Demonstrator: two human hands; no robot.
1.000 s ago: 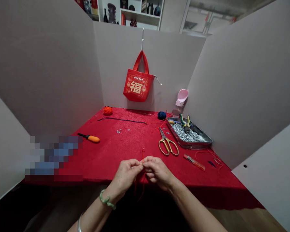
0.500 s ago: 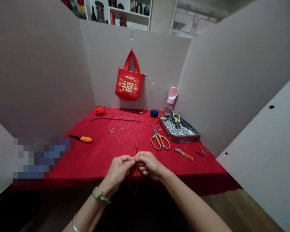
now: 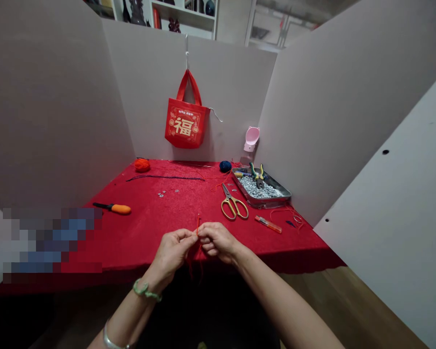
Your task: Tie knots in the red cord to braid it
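My left hand (image 3: 172, 254) and my right hand (image 3: 216, 241) meet in front of me above the table's near edge. Their fingertips pinch a thin red cord (image 3: 198, 224), whose short end sticks up between them. Its loose strands hang down below my hands. The cord's middle is hidden by my fingers. Gold-handled scissors (image 3: 233, 206) lie on the red cloth (image 3: 141, 228) beyond my right hand, and an orange-handled screwdriver (image 3: 112, 209) lies to the left.
A metal tray (image 3: 272, 193) of small metal pieces holds green-and-yellow pliers (image 3: 257, 175). A craft knife (image 3: 268, 224), small washers (image 3: 161, 194), a dark braided cord (image 3: 165, 178) and orange (image 3: 142, 165) and blue (image 3: 225, 166) yarn balls lie about. Grey panels surround the table.
The whole scene has shifted left and up in view as my head moved. My hands stay together on the red cord, with no visible change in their grip.
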